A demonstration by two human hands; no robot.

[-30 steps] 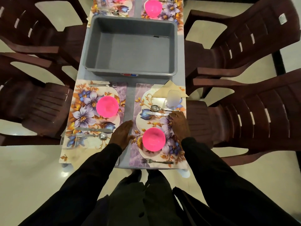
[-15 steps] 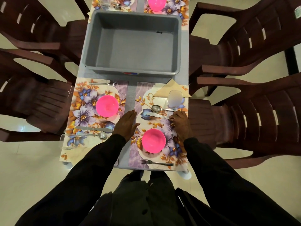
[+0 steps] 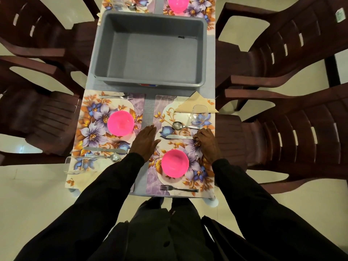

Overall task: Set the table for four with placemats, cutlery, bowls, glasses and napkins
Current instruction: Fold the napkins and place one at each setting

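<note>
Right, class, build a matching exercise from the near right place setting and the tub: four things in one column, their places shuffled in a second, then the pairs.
1 pink plastic bowl
2 steel fork
3 beige folded napkin
4 large grey plastic tub

A middle of the grey table
B near edge of the near right floral placemat
C that placemat's far right corner
D roughly mid-placemat

Pairs: 1-D, 2-B, 3-C, 4-A

Bare strip (image 3: pixel 149 110) between placemats (image 3: pixel 105 113), grey tub (image 3: pixel 150 85) blocking mid-table, chairs (image 3: pixel 282 140) hemming sides
</note>
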